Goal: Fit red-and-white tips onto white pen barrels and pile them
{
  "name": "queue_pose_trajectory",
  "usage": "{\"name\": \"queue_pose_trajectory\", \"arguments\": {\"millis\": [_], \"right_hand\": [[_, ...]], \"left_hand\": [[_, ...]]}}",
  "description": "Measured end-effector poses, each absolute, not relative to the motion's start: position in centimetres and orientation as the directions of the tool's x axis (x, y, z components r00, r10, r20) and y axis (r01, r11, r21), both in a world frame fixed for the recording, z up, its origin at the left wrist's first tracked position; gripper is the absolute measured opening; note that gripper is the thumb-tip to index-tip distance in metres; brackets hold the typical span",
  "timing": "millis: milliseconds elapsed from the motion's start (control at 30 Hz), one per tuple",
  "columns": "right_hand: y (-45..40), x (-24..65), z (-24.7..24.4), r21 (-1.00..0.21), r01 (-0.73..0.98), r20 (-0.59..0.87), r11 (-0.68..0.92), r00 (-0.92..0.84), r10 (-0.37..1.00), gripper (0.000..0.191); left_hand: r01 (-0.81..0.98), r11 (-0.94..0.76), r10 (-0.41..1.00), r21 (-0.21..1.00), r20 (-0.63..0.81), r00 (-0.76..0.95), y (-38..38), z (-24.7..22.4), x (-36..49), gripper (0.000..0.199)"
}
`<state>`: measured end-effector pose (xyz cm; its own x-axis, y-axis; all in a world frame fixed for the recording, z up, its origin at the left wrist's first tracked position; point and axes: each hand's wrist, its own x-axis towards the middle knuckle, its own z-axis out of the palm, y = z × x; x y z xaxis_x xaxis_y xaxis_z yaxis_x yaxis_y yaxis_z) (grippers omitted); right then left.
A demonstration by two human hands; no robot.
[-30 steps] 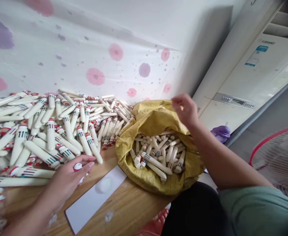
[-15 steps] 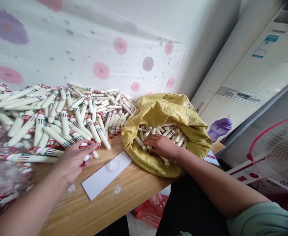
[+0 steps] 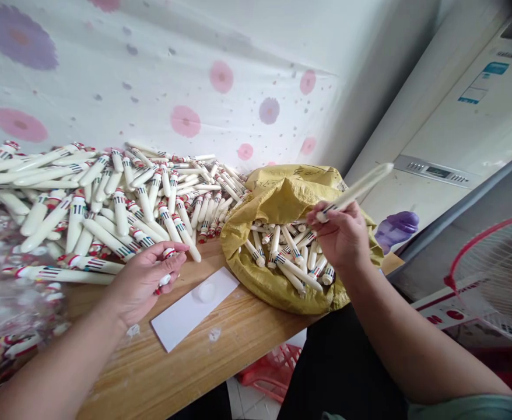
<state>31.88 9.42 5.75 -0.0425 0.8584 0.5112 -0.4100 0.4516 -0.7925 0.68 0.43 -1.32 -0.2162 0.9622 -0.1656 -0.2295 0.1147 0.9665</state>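
My right hand [image 3: 341, 233] is raised over the yellow sack [image 3: 256, 286], closed on the slotted end of a white pen [image 3: 361, 185] whose tapered end points up and right. Inside the sack lie several loose white pens [image 3: 297, 271] without red tops. My left hand [image 3: 144, 280] hovers over the wooden table [image 3: 203, 367], its fingers curled round small white and red caps [image 3: 165, 280]. Behind it spreads a big pile of white pens with red-and-white tops [image 3: 120, 213]. A white card [image 3: 186, 318] with a round clear disc [image 3: 206, 292] lies between my left hand and the sack.
Clear plastic bags of small red and white pieces [image 3: 15, 274] sit at the left. A patterned sheet [image 3: 151, 76] hangs behind the pile. To the right are a white appliance [image 3: 470, 134] and a fan [image 3: 496, 274]; a red basket [image 3: 273, 373] is below the table edge.
My right hand has come up out of the sack and now holds a white pen. My left hand stays nearly where it was, still holding the small caps. The view has shifted slightly.
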Motion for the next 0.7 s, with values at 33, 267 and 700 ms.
{"name": "queue_pose_trajectory", "arguments": {"millis": [33,267,700], "right_hand": [[9.2,31.1,5.2,-0.827,-0.434,0.444,0.358,-0.113,0.889,0.028],[7.3,23.9,1.2,-0.957,-0.290,0.201,0.030,-0.582,0.788,0.025],[7.3,20.5,-1.8,-0.667,0.349,0.165,0.658,-0.792,0.587,0.008]], "left_hand": [[-0.233,0.118,0.964,0.965,-0.168,-0.205,0.4,-1.4,0.7,0.052],[-0.207,0.126,0.977,0.970,-0.158,-0.142,0.2,-1.4,0.8,0.047],[-0.185,0.074,0.953,0.980,-0.124,-0.276,0.7,-1.7,1.0,0.049]]}}
